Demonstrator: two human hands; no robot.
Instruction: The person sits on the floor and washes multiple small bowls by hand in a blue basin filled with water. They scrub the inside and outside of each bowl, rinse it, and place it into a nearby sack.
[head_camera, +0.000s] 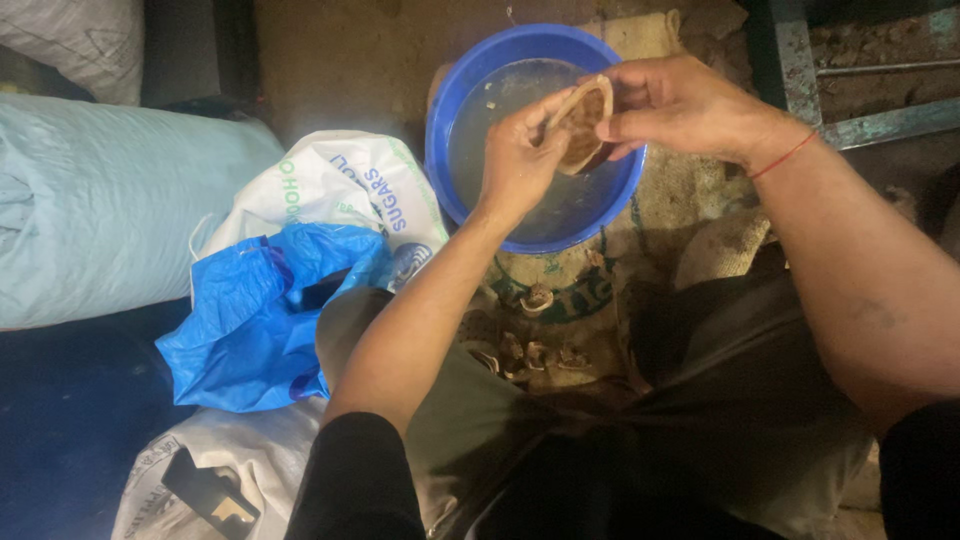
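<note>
You are sitting low in a rough storeroom or back-room workplace: bare earthen floor (340, 60), stuffed woven sacks (110, 200) piled at your left, burlap sacking (690, 190) spread underfoot, and a blue water basin (445, 110) set on the ground.

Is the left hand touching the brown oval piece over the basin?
Touching. Head view: left hand fingers grip the brown oval piece's edge above the blue basin.

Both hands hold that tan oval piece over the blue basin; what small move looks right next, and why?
Probably lower the tan oval piece into the water: the left hand and right hand both grip it directly above the blue basin, which holds water.
</note>
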